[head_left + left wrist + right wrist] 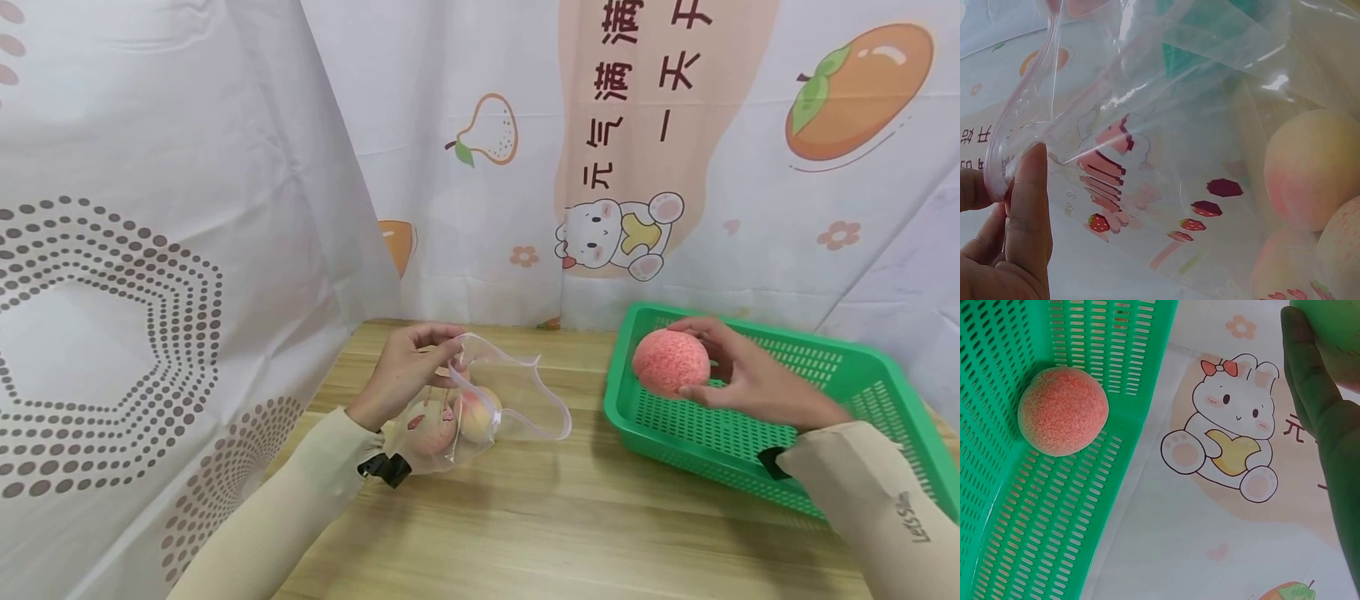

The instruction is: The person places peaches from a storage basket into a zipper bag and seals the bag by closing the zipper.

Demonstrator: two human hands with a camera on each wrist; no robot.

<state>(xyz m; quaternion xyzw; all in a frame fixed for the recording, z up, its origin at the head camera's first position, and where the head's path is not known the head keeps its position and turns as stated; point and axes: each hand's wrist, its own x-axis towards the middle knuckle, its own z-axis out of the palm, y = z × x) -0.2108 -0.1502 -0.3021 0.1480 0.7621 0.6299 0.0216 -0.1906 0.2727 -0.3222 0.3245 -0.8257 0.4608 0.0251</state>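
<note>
My left hand (405,371) pinches the rim of a clear zip bag (534,392) between thumb and fingers. The bag stands on the table with its mouth gaping to the right. Inside it lie peaches, one yellowish (1313,169) and others pinker, behind printed strawberries and cake. Over the left end of a green basket (705,471), my right hand (757,379) holds a pink, rough-skinned peach (670,363), gripped by thumb and fingers. Another pink peach (1063,411) sits in the basket in the right wrist view; the head view does not show it.
The wooden table (555,525) carries bag and basket. A printed cloth (480,233) hangs behind it, and a dotted white cloth (150,333) closes off the left side. The basket's raised rim (630,425) faces the bag.
</note>
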